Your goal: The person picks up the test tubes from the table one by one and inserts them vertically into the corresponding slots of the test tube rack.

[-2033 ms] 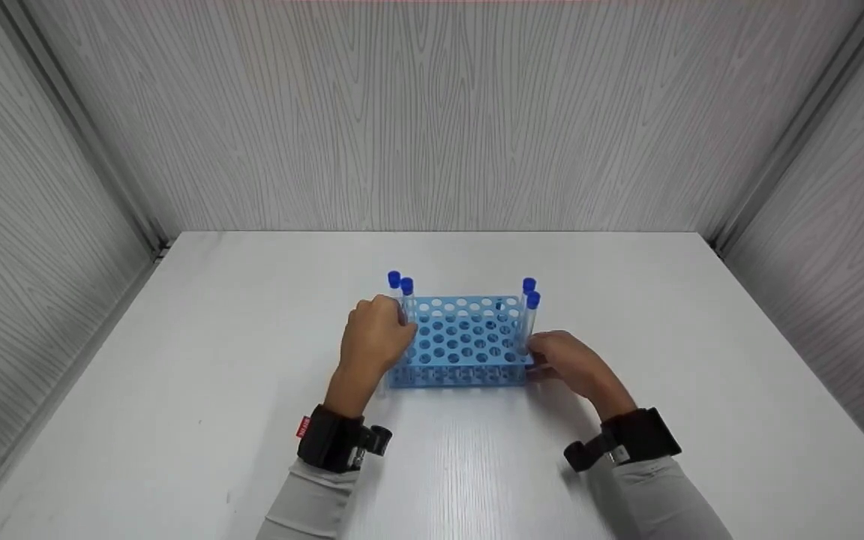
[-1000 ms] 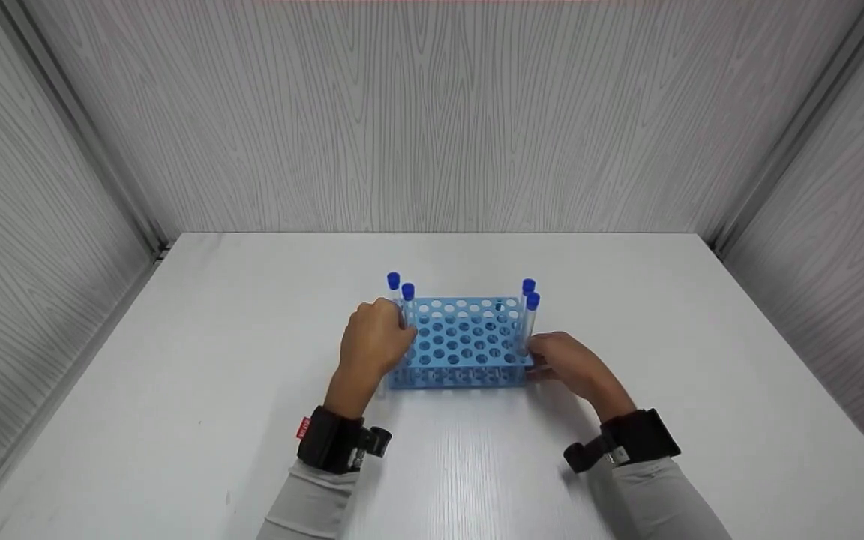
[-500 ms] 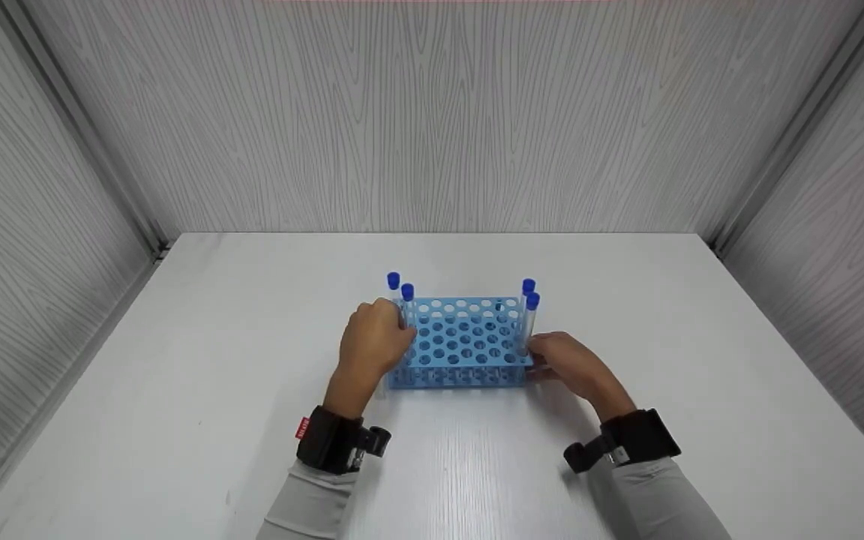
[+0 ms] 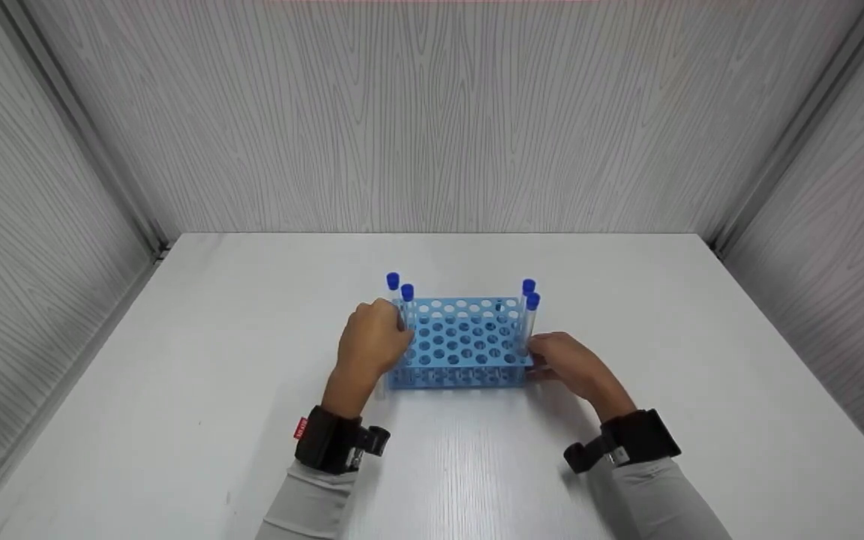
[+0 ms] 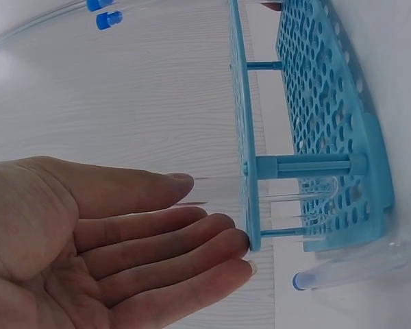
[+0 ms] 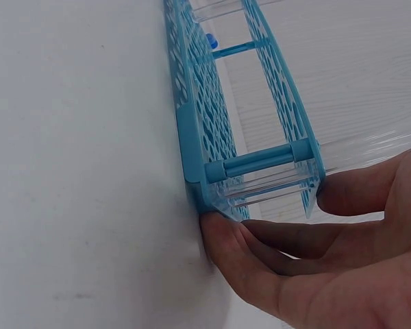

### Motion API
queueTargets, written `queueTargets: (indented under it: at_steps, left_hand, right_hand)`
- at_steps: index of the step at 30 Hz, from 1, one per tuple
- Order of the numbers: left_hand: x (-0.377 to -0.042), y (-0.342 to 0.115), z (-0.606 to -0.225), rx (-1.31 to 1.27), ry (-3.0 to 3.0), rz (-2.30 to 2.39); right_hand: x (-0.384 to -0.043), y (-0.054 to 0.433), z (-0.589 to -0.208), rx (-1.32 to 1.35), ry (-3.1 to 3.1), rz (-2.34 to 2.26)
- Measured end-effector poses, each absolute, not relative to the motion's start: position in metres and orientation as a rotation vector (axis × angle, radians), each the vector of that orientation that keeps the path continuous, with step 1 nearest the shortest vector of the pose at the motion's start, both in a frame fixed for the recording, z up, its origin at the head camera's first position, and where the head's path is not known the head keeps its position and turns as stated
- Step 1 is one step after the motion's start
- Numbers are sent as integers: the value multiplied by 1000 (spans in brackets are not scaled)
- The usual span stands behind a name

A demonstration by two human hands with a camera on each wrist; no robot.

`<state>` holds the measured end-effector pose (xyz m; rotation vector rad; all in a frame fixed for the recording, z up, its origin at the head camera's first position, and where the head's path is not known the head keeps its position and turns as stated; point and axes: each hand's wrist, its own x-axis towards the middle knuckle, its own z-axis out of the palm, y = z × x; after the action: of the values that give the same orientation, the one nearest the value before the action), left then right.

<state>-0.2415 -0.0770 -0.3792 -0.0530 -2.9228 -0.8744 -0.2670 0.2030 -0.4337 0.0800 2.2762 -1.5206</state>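
A light-blue test tube rack stands on the table with two blue-capped test tubes at each end. My left hand is at the rack's left end; in the left wrist view its thumb and index finger pinch a clear test tube standing in the rack. That tube's cap is out of this view. My right hand grips the rack's right end, thumb on the upper plate and fingers at the base. Just above the thumb stands a test tube.
Another capped test tube lies on the table beside the rack's left end, mostly hidden under my left hand in the head view. White table surface surrounds the rack. Grey wood-grain panels close off the back and sides.
Since two seconds ago the front-left test tube has sunk slightly lower in the rack. My left hand has shifted a touch to the left; my right hand stays in place.
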Motion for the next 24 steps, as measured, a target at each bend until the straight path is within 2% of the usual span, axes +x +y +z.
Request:
queueTargets:
  at_steps: [24]
  left_hand:
    - [-243,-96,-375,-5,-2991,-965]
  right_hand:
    - [-267,203,-433,96,2286,-1511]
